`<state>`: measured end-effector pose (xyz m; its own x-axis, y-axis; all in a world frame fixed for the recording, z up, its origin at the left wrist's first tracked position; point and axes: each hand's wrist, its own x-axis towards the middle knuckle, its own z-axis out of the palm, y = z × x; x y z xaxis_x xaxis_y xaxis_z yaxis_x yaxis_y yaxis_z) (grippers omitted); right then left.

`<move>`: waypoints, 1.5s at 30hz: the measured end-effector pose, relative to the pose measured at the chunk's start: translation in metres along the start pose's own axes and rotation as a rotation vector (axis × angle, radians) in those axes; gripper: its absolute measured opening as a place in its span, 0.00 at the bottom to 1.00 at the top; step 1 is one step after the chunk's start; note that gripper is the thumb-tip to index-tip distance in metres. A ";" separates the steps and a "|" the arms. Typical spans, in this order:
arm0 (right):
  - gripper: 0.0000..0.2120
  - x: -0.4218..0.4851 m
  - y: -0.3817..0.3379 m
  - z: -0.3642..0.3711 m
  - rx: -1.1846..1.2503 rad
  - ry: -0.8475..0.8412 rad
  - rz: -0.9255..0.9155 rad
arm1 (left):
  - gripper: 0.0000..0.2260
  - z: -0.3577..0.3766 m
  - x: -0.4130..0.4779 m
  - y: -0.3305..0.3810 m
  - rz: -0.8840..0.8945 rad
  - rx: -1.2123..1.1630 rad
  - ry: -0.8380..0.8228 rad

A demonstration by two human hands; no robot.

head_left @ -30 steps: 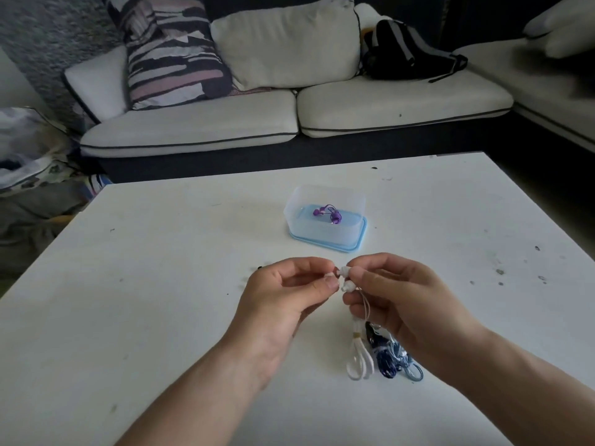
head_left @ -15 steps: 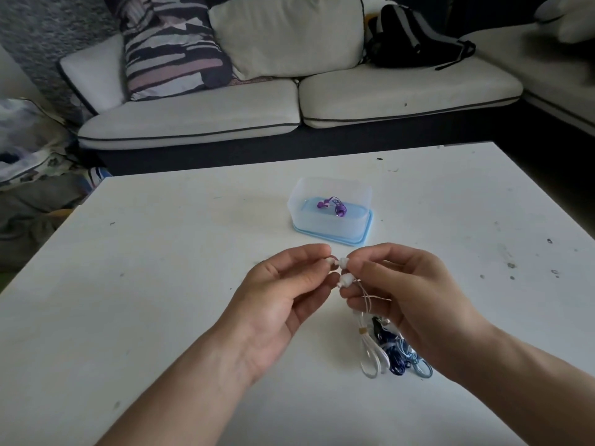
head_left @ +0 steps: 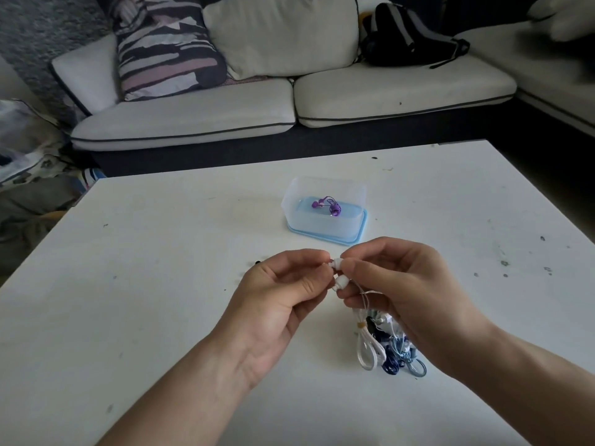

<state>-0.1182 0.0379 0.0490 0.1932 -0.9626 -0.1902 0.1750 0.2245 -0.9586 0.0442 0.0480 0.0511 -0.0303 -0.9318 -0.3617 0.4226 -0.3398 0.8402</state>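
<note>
White earbuds [head_left: 340, 280] seem pinched between left hand [head_left: 283, 300] and right hand [head_left: 409, 291].

blue earphone tangle [head_left: 392, 362] — half hidden behind right hand [head_left: 415, 294]

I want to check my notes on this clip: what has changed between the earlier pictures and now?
Almost nothing. The left hand and right hand keep their grip on the white earbuds and have only drifted slightly toward the clear box. Nothing was taken or let go. The blue cables on the table and the purple earphones in the box stayed put.
</note>
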 end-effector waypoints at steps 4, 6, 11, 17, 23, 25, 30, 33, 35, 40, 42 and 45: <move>0.02 0.002 -0.003 -0.003 -0.018 0.027 -0.032 | 0.10 -0.001 0.000 0.004 0.029 0.023 -0.044; 0.02 0.004 -0.003 -0.005 -0.026 0.032 -0.040 | 0.10 -0.002 0.001 0.004 0.029 0.025 -0.048; 0.02 0.006 0.000 -0.004 -0.021 0.021 -0.049 | 0.09 -0.002 0.003 0.002 0.041 0.048 -0.017; 0.02 0.008 0.003 -0.007 -0.054 -0.027 -0.090 | 0.08 -0.005 0.005 0.002 0.057 0.069 -0.040; 0.03 0.014 0.004 -0.014 -0.115 -0.098 -0.069 | 0.08 -0.009 0.012 0.001 0.015 0.102 -0.074; 0.04 0.017 0.005 -0.016 -0.143 -0.130 -0.049 | 0.09 -0.011 0.015 0.000 -0.002 0.110 -0.079; 0.10 0.024 0.008 -0.022 -0.155 -0.164 -0.002 | 0.09 -0.011 0.022 -0.005 -0.030 0.128 -0.091; 0.11 0.029 0.013 -0.026 -0.149 -0.172 0.014 | 0.10 -0.012 0.027 -0.007 -0.038 0.136 -0.097; 0.11 0.031 0.016 -0.028 -0.147 -0.172 0.025 | 0.11 -0.012 0.028 -0.009 -0.046 0.140 -0.097; 0.07 0.034 0.021 -0.030 -0.160 -0.174 0.032 | 0.10 -0.012 0.032 -0.013 -0.060 0.152 -0.103; 0.05 0.035 0.022 -0.030 -0.159 -0.176 0.033 | 0.10 -0.013 0.034 -0.014 -0.064 0.163 -0.104; 0.03 0.036 0.025 -0.030 -0.152 -0.180 0.038 | 0.10 -0.015 0.037 -0.016 -0.071 0.182 -0.100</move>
<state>-0.1360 0.0047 0.0118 0.3686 -0.9081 -0.1986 0.0197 0.2212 -0.9750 0.0497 0.0204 0.0181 -0.1482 -0.9095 -0.3883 0.2463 -0.4142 0.8762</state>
